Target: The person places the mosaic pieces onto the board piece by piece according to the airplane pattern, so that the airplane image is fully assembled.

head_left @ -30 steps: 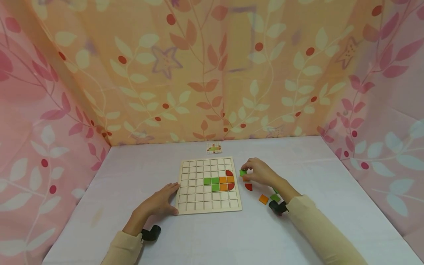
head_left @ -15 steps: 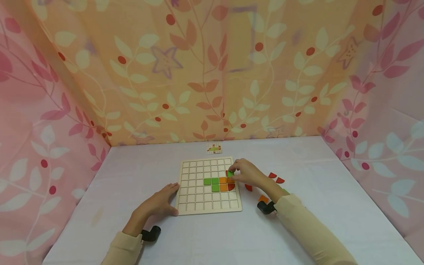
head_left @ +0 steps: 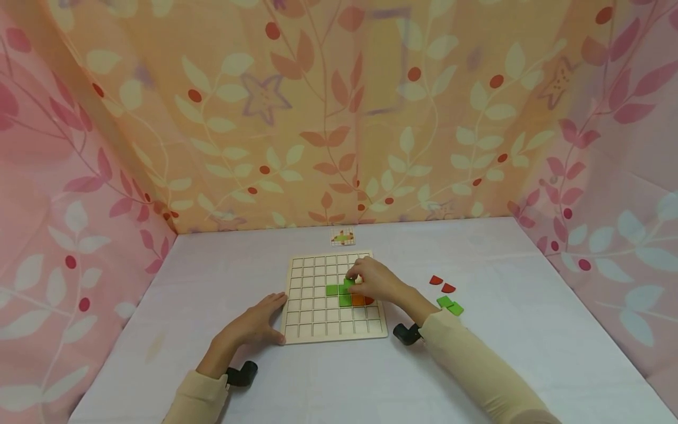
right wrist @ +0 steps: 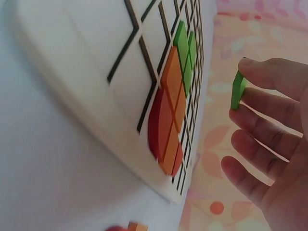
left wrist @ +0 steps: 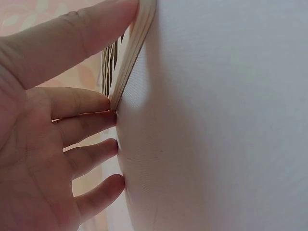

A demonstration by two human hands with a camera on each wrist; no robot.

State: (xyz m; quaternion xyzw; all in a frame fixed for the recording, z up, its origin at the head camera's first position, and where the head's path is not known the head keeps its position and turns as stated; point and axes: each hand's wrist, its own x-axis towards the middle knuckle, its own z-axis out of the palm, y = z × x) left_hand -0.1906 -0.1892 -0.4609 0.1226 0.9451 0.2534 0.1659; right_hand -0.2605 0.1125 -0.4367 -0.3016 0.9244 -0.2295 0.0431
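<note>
Wooden grid board (head_left: 319, 315), head view: flat on the white cloth (head_left: 339, 383), coloured pieces sitting in its cells at the middle and right.
Left hand (head_left: 256, 321): at the board's left side, thumb by the near corner and fingers by the edge farther up.
Right hand (head_left: 377, 281): over the right part of the board, fingertips pinching the held green tile (head_left: 348, 283) above the seated pieces.
Seated pieces: green tiles (head_left: 332, 290), an orange tile (head_left: 358, 300) and a red quarter-round (head_left: 369, 300) partly under the hand; others are hidden by it.
Loose pieces: two red quarter-rounds (head_left: 435, 280) near each other and two loose green tiles (head_left: 444, 301) touching, right of the board.
Picture card (head_left: 342, 237): just beyond the board's far edge, printed with a small coloured figure.
Floral curtain (head_left: 339, 118): behind the table.
Board edge, left wrist view: the thumb lies against it; the index fingertip touches its farther end, the remaining fingers fairly straight, tips near the cloth.
Green tile, right wrist view: clamped between the thumb and the nearest fingers, apart from the board; the other fingers are spaced.
Bottom border: orange and red pieces (right wrist: 138, 226), cut off.
</note>
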